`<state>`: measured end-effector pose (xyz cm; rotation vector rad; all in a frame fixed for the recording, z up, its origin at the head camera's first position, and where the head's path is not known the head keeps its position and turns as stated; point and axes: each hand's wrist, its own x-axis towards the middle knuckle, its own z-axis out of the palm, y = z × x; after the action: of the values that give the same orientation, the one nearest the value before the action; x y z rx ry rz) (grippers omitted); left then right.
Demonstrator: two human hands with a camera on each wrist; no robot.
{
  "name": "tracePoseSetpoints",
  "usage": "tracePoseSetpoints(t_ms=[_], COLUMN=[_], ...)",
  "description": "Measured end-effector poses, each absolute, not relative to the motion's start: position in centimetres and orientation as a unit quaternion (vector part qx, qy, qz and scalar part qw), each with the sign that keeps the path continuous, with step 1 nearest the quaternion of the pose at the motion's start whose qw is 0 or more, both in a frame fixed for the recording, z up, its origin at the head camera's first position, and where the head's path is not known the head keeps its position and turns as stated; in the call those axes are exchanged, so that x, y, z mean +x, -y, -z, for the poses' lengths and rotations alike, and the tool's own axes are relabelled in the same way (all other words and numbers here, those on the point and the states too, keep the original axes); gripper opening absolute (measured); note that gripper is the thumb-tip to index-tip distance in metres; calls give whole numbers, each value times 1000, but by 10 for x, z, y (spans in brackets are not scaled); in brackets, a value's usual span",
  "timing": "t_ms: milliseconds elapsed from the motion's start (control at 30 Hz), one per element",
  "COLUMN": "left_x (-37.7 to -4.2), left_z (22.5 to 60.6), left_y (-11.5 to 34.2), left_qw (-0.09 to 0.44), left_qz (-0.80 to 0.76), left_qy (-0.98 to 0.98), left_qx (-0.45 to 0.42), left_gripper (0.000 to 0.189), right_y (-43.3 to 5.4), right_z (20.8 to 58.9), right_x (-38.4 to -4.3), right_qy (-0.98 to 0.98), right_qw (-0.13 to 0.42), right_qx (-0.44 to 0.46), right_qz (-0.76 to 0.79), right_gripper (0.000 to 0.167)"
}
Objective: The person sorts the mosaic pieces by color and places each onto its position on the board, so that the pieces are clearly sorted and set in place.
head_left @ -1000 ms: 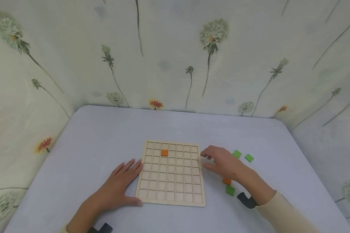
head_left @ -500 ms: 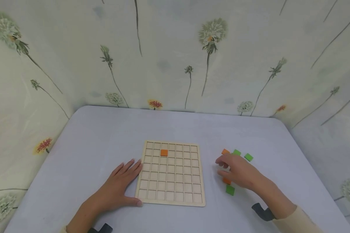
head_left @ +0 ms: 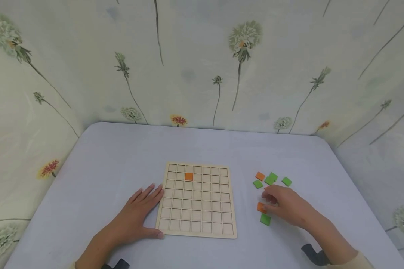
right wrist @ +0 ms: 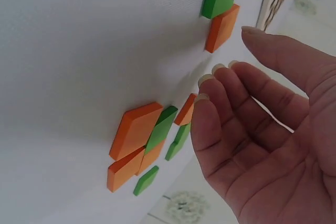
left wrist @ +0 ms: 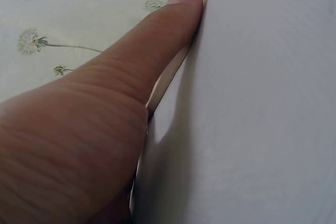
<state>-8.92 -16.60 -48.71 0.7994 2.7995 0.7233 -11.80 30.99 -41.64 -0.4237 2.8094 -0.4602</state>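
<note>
board (head_left: pixel 197 203) is touched by left hand (head_left: pixel 134 216), fingers spread; right hand (head_left: pixel 287 205), loosely curved, gripping nothing, is held near tiles (head_left: pixel 265 219).

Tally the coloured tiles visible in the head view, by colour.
Orange tiles: 4, one in the board and one barely peeking past the right hand
Green tiles: 5, two of them close together
Total: 9 visible; the right hand may hide more.
</note>
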Motion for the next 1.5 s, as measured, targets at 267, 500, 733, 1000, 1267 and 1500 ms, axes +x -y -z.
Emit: tracePoseSetpoints(t_ms=[267,500,733,1000,1267,1500], left_x=[-89,-89,-88,-87,-86,-89], left_z=[487,487,486,486,494,493], left_y=[167,166,165,166,167,168], left_qw=[68,72,74,68,54,61], left_qz=[-238,-237,-239,-246,-247,-235], left_qy=[-932,-932,-932,-930,-930,-932], left_qx=[264,263,260,263,268,268], left_gripper=[124,123,123,122,123,123], right_y=[-311,-311,-309,-308,-306,-301], right_z=[418,423,427,427,428,429], right_x=[-115,-113,-115,-119,-120,-121], right_qy=[-964,-965,-967,-966,-968,-972], right_qw=[141,155,153,165,163,174], right_qx=[-147,-133,-137,-139,-134,-106], right_qz=[171,164,151,141,134,120], right_gripper=[23,19,18,18,17,22])
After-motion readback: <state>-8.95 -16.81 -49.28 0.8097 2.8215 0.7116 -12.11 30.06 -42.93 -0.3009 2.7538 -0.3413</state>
